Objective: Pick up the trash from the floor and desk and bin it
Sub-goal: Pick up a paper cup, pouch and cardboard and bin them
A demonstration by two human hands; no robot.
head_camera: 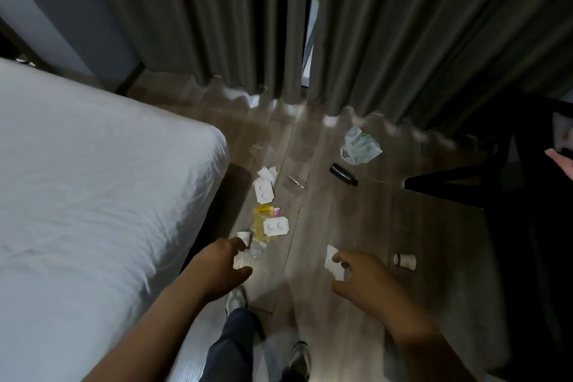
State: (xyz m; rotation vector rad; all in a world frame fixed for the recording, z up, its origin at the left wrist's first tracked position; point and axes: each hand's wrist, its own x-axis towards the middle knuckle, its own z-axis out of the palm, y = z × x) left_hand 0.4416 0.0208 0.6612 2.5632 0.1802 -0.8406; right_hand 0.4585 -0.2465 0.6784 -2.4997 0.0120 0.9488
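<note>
The person is standing on the wooden floor (325, 226) beside a bed (93, 180), with both arms reaching forward and down. The left hand (221, 260) is hanging with its fingers (235, 243) loosely curled and released, grasping nothing. The right hand (362, 276) is spreading its fingers (339, 257) above a white paper (331, 263). It is overlapping the paper's edge in the view, and I cannot tell whether it is touching it.

The trash is lying scattered on the floor. A yellow packet (259, 223), two white cards (263, 191) and crumpled clear wrap (257, 249) are sitting in a line near the bed corner, just ahead of the left hand. A paper cup (406, 261) is lying on its side to the right of the paper. Farther off, a black bottle (343, 174) is lying near a crumpled bag (359, 147), close to the grey curtains (217, 25). A black chair (496, 189) is standing at the right.
</note>
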